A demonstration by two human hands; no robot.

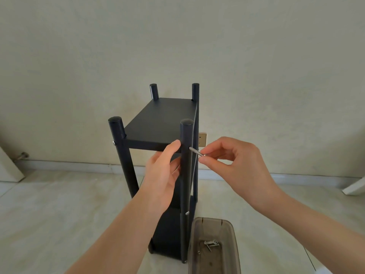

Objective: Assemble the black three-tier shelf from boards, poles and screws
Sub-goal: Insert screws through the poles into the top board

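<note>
The black shelf stands upright on the floor, its top board held between black poles. My left hand grips the front edge of the top board beside the near right pole, thumb on top. My right hand pinches the head of a long silver screw whose tip sits in the side of that pole at board height. Another screw head shows on the near left pole. A lower screw sits in the near right pole.
A smoky clear plastic box with several loose screws lies on the floor right of the shelf's base. A wall socket is behind the shelf. White panels lean at the far left and far right.
</note>
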